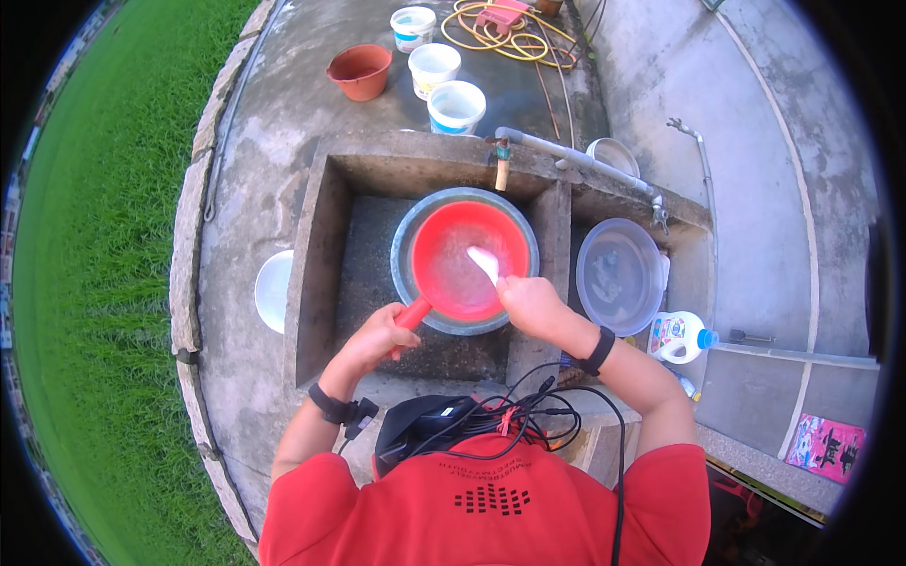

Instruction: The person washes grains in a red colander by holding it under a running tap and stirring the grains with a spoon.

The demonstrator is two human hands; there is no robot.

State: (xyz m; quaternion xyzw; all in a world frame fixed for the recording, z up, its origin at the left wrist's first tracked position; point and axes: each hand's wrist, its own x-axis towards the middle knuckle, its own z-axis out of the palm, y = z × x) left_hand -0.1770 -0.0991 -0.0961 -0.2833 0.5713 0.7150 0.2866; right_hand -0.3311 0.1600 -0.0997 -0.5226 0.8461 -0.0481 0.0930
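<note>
My left hand (382,332) is closed around the handle of a red plastic dipper (471,260), tilted over a grey-blue round basin (405,290). The basin sits in the larger bay of a concrete sink (453,364). At the dipper's right edge, my right hand (532,305) grips a white and pink utensil (485,263), whose kind I cannot tell; its pale end reaches over the dipper's inside. The dipper's inner surface looks wet and blurred, and how much water it holds is unclear. A tap (502,152) with a short tan spout juts over the sink's far wall.
A translucent basin (617,276) stands in the right bay, near a white detergent bottle (676,337). Beyond the sink are several buckets, including a white one (456,107), a terracotta-coloured bucket (359,73) and a yellow hose (527,49). Dark cables (538,410) hang at my chest.
</note>
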